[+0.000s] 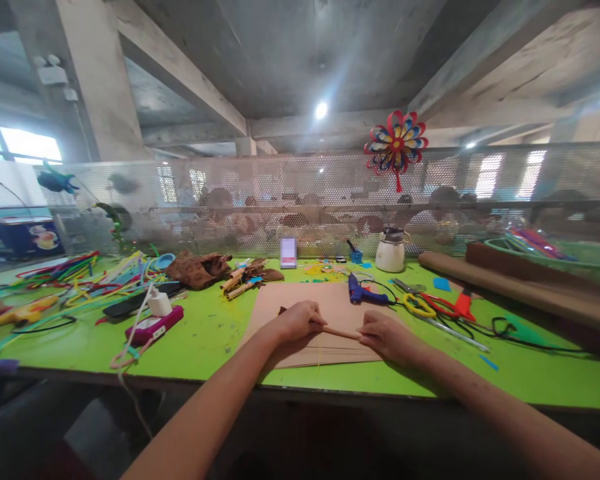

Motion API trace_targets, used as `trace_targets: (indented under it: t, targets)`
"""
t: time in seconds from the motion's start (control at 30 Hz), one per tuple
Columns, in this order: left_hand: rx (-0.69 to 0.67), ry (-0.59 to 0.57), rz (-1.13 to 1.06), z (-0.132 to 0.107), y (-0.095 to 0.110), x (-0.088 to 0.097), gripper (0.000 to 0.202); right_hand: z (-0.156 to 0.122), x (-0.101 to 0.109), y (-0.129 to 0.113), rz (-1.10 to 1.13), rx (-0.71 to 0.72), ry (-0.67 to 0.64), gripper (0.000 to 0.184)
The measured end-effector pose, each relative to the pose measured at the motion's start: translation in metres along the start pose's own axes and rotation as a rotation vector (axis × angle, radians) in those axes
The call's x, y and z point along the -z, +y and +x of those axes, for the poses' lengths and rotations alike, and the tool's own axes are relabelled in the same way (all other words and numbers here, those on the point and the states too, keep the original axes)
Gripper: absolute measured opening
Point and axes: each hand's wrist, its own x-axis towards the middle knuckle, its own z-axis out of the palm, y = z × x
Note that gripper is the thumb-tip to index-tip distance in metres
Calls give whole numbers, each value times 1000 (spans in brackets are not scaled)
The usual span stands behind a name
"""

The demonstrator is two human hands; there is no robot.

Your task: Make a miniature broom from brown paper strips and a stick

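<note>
Hands (pixel 300 321) knuckles-up on thin brown roll (pixel 342 332), forearms (pixel 220 387) inward.

Indoor, mid-bright, slightly hazy. Ceiling lamp (pixel 321 110) blown out, flare streaking diagonally across the ceiling (pixel 280 60). Far-left window (pixel 30 142) clipped too. Ceiling itself dim grey; area under the bench (pixel 205 347) near black. Soft shadow below the right hand (pixel 387 337). Wide-angle stretch and smear toward edges. Everything behind the mesh screen (pixel 270 173) reads soft.

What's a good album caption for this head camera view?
Left hand and right hand grip a slim brown strip over flat tan paper-like sheets on a bright green table.
</note>
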Motion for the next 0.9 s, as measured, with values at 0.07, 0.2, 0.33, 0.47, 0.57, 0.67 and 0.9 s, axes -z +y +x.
trace_targets:
  t: [0.07, 0.2, 0.33, 0.47, 0.57, 0.67, 0.9]
  targets:
    - [-14, 0, 22, 0, 1, 1, 18, 0, 0, 0, -9, 8, -9, 34]
    - [-26, -19, 56, -1, 1, 4, 22, -2, -2, 0, 9, -1, 16, 33]
    - [-52, -24, 74, 0, -1, 4, 28, -4, -4, -2, 11, -27, 38, 32]
    - [-48, -21, 92, 5, -3, 3, 26, -5, -4, -3, -38, -58, 24, 33]
    - [-53, -39, 112, 9, -4, 2, 24, -4, -4, -3, -93, -60, 25, 33]
    - [-39, -41, 130, 9, -3, 2, 23, -5, -4, -2, -118, -24, 33, 32]
    - [-6, -39, 105, 9, -1, 3, 20, -6, -5, 3, -66, 0, 74, 33]
